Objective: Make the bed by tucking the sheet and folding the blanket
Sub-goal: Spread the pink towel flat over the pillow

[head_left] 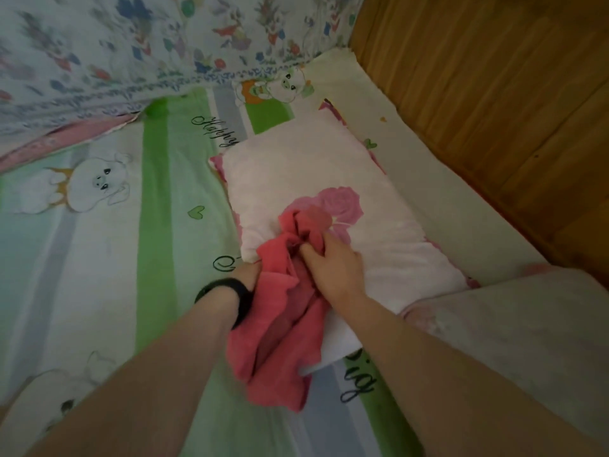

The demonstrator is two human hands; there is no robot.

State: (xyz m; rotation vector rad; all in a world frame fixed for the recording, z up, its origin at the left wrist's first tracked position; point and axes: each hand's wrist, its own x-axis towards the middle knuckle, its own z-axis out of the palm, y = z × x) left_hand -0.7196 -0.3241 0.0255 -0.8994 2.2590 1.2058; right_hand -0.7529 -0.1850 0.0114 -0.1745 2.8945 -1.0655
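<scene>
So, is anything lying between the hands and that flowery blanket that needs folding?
Only bare sheet lies between them. But the right hand grips a pink cloth bunched on the pillow, and the left hand is in it too, fingers hidden. The cloth probably has to go down before reaching the blanket heaped at far left.

Bare forearms reach forward from lower frame, converging. Left hand (246, 274) holds cloth (280, 341) at its edge, fingers mostly hidden in folds; black band (230, 296) on wrist. Right hand (333, 263) knuckles up, fingers curled, gripping cloth's upper bunch.
</scene>
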